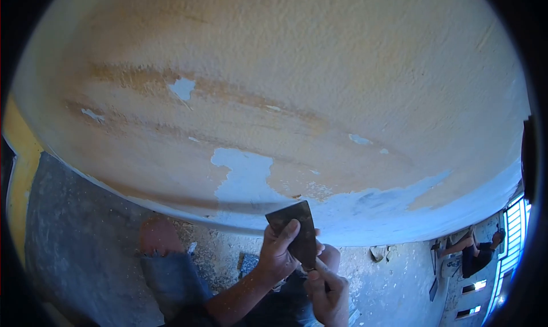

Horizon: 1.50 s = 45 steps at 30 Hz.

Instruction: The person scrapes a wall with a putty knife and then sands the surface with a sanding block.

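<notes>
A dark, flat scraper blade (298, 233) stands against the lower part of the wall (342, 70), where yellowish paint gives way to a pale bare patch (245, 175). My left hand (278, 253) grips the blade from its left side, thumb across its face. Below it, my right hand (329, 295) is closed around the scraper's handle, one finger stretched along toward the blade. A small brown flake (296, 197) sits just above the blade's top edge. Smaller pale spots, one a bare patch (182, 89), mark the wall higher up.
My knees show below the wall. Paint debris lies on the grey floor (85, 224), with larger flakes (381, 253) to the right. Another person (479, 258) sits at the far right near a barred window (514, 235). A yellow frame (21, 173) stands at the left.
</notes>
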### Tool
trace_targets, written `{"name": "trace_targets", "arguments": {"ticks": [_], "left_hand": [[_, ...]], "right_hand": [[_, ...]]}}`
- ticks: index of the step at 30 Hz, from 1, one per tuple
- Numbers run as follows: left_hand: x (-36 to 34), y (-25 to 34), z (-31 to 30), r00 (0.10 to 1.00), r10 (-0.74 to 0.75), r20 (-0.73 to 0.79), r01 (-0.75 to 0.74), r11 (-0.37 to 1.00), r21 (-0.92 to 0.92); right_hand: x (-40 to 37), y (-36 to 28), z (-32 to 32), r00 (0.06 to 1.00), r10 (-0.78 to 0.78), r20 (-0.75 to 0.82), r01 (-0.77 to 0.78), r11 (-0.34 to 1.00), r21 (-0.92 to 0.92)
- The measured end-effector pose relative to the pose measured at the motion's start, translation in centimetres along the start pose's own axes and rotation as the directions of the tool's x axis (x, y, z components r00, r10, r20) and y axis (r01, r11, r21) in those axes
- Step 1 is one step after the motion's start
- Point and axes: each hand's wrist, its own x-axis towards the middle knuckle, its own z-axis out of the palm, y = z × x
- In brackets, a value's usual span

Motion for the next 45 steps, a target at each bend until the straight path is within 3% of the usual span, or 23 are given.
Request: {"name": "trace_targets", "arguments": {"ticks": [2,3,7,9,12,13,14,16,17,18,20,21,24,26,28,30,33,36,38,40,41,44,45], "left_hand": [[0.4,-0.4,-0.1,0.999,0.024,0.047,-0.024,1.0,-0.008],[0.9,-0.3,-0.3,0.996,0.064,0.062,-0.064,0.998,-0.012],[0.2,0.6,-0.5,1.0,-0.014,0.026,0.015,1.0,-0.014],[0.7,0.6,-0.5,0.998,0.053,0.015,-0.053,0.998,0.027],[0.3,0.8,-0.3,0.998,0.045,0.05,-0.045,0.999,-0.014],[0.1,0.7,0.0,0.999,0.042,-0.009,-0.042,0.999,-0.005],[0.1,0.7,0.5,0.997,0.041,-0.06,-0.04,0.999,0.008],[0.6,1.0,0.7,0.993,0.023,-0.113,-0.033,0.996,-0.082],[0.9,1.5,0.4,0.999,0.032,-0.024,-0.034,0.997,-0.073],[0.8,1.8,0.0,0.998,0.028,0.052,-0.025,0.998,-0.063],[0.5,1.9,0.0,0.999,0.019,0.037,-0.017,0.998,-0.063],[0.2,1.4,0.1,1.0,0.019,-0.009,-0.019,0.998,-0.067],[0.7,1.6,0.9,0.992,0.032,-0.124,-0.04,0.997,-0.068],[1.0,2.9,0.2,0.998,0.045,0.038,-0.046,0.998,0.034],[0.7,2.4,0.0,0.998,0.05,0.029,-0.052,0.997,0.052],[0.4,1.5,0.8,0.992,0.033,-0.124,-0.039,0.998,-0.049],[1.1,3.4,0.5,0.997,0.073,0.032,-0.073,0.997,0.012],[-0.2,3.3,1.7,0.988,0.038,-0.15,-0.026,0.996,0.08],[0.0,2.3,1.7,0.985,0.034,-0.172,-0.032,0.999,0.013],[-0.2,2.5,1.3,0.99,0.021,-0.14,-0.022,1.0,-0.005],[0.0,2.7,1.1,0.995,0.024,-0.096,-0.024,1.0,0.005],[-0.3,2.8,0.9,0.999,0.003,-0.047,-0.004,0.999,-0.034],[-0.1,2.8,1.9,0.989,0.039,-0.145,-0.041,0.999,-0.016]], "right_hand": [[0.7,-0.3,-0.4,0.988,0.149,0.045,-0.149,0.989,0.001],[0.8,-0.3,0.2,0.999,0.031,-0.009,-0.032,0.998,-0.045],[0.2,-0.1,0.2,0.999,0.021,0.038,-0.023,0.999,0.046],[0.7,-0.2,0.0,0.995,0.092,0.029,-0.094,0.992,0.082],[0.4,-0.9,0.8,0.996,0.072,0.046,-0.069,0.995,-0.077],[0.3,-1.6,0.1,0.978,0.17,0.12,-0.18,0.98,0.08],[0.2,-1.4,0.2,0.979,0.162,0.125,-0.173,0.981,0.087],[0.5,-0.9,0.7,0.994,0.104,0.032,-0.107,0.987,0.124],[0.8,-0.4,1.4,0.992,-0.111,-0.058,0.11,0.994,-0.008],[0.7,-0.7,1.1,0.994,-0.098,-0.057,0.097,0.995,-0.019],[0.7,-1.5,1.0,0.954,-0.298,-0.014,0.281,0.914,-0.292],[0.8,-0.8,1.0,0.996,0.026,0.085,-0.023,0.999,-0.036],[0.8,-1.0,0.6,0.984,0.154,0.088,-0.158,0.987,0.036],[0.4,-1.7,1.9,0.98,0.17,0.102,-0.176,0.982,0.061],[0.4,-0.5,2.8,0.984,0.181,-0.005,-0.175,0.957,0.233],[0.4,-0.9,2.5,0.977,0.211,0.015,-0.206,0.933,0.294],[1.9,-1.2,3.3,0.994,-0.089,-0.058,0.089,0.996,0.004],[0.1,-1.6,2.6,0.99,0.114,0.085,-0.127,0.978,0.166],[0.4,-1.0,2.3,0.984,0.15,0.096,-0.168,0.959,0.228],[0.3,-0.9,2.0,0.894,0.376,0.242,-0.427,0.88,0.207],[0.1,-1.0,3.4,0.987,0.157,0.042,-0.162,0.972,0.17],[-0.1,-0.7,3.1,0.982,0.171,0.082,-0.187,0.943,0.276],[0.0,-1.2,2.9,0.974,0.209,0.089,-0.226,0.921,0.317]]}}
